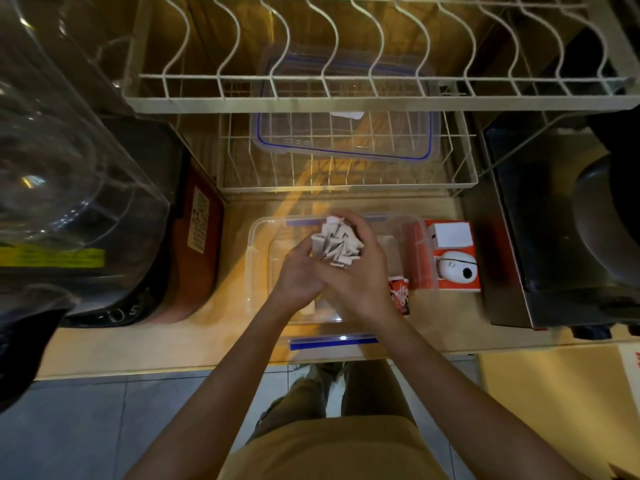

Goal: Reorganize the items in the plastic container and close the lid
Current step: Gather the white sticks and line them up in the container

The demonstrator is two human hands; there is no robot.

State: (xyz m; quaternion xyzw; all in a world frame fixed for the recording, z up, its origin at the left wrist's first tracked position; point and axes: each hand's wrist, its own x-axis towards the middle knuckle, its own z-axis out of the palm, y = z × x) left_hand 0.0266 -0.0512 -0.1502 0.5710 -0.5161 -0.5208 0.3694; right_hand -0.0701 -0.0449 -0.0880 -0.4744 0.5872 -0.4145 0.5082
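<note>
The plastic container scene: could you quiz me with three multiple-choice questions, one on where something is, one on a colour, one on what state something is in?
1. Where is the container's lid?
A. On the wire rack behind the container
B. On the floor
C. Clipped on the container

2. What colour are the clips on the plastic container?
A. Green
B. Blue
C. Yellow

3. What are the hands doing?
A. Resting flat on the counter
B. Pressing the lid down
C. Holding a bundle of white packets

Answers:
1. A, it lies on the rack.
2. B, blue strips at both edges.
3. C, the left hand and right hand cup the white packets over the container.
</note>
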